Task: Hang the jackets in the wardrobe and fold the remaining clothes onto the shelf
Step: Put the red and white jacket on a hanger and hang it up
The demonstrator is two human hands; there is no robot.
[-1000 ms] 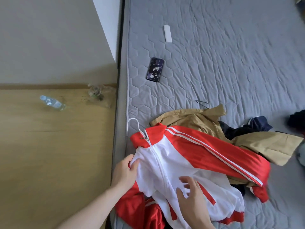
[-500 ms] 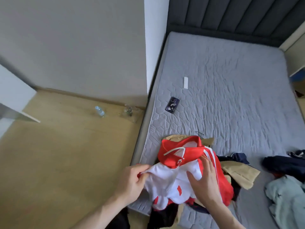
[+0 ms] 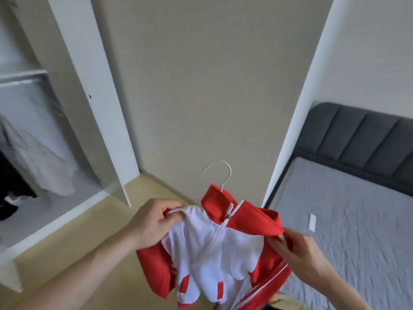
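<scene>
The red-and-white zip-up track jacket point(image 3: 214, 247) hangs upright on a white wire hanger point(image 3: 220, 173), hook at 12 o'clock and curling toward 10. The left hand point(image 3: 154, 222) pinches its 9 o'clock shoulder, the right hand point(image 3: 299, 251) its 3 o'clock shoulder; the open white wardrobe point(image 3: 67, 121) stands at 9.

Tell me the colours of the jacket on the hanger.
Red and white: the jacket has a white front with red collar and sleeves, seen from the head camera.
</scene>
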